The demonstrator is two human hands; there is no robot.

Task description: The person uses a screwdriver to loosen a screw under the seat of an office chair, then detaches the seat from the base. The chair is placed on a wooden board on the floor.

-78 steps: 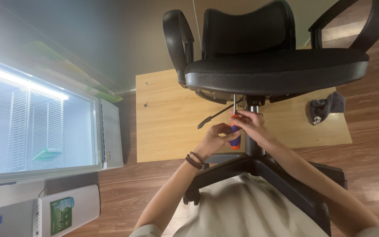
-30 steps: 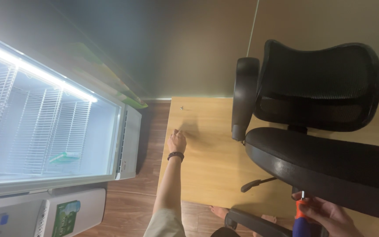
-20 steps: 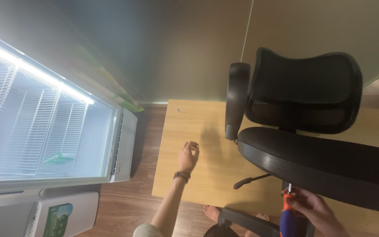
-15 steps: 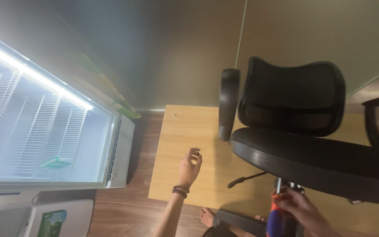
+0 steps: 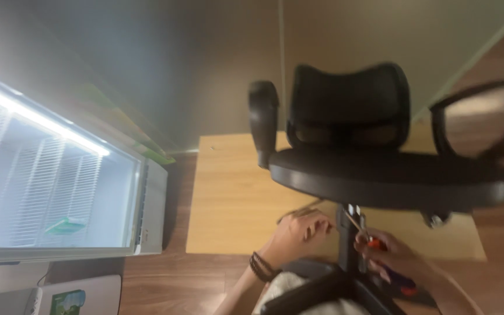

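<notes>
A black office chair [image 5: 380,169] with two armrests stands on a light wooden board [image 5: 234,198]. My right hand [image 5: 395,256] grips a screwdriver [image 5: 374,242] with a red and blue handle, its metal tip up against the chair's centre column [image 5: 346,239] just under the seat. My left hand [image 5: 298,230] is beside the column on the left, fingers bent near a black lever under the seat; I cannot tell if it touches anything. A dark bracelet sits on my left wrist. The frame is blurred.
A lit glass-door cooler [image 5: 53,192] with white wire shelves lies at the left. A white box [image 5: 71,297] sits at the lower left. Chair base legs [image 5: 322,291] spread just in front of me. Brown wood floor [image 5: 182,286] surrounds the board.
My left hand has come back from the far part of the board to the column under the seat. The view swung right, bringing the chair to the middle. The right hand raised the screwdriver to the column.
</notes>
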